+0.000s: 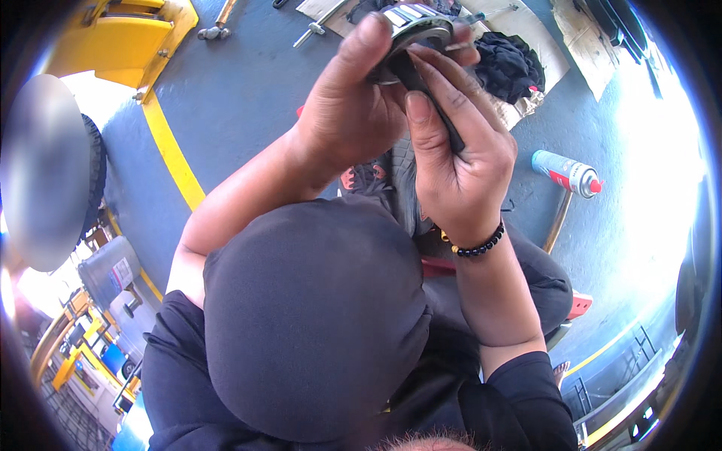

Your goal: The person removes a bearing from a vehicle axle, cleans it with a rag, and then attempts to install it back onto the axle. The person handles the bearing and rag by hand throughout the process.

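My left hand (353,105) is raised at the upper middle, closed around a metal ring-shaped roller bearing (414,16) with bright rollers along its rim. My right hand (466,135) pinches a dark flat strip (432,94) between thumb and fingers. The strip's upper end goes against the bearing's inner side; its material I cannot make out. Parts of the bearing are hidden by my fingers. A beaded bracelet (481,246) circles my right wrist.
A spray can (564,173) lies on the right, by a wooden handle (558,222). Black cloth (508,68) rests on cardboard (553,56) at the far right. A hammer (214,32) lies near yellow machinery (120,41). A dark cloth-covered dome (316,316) hides the lower middle.
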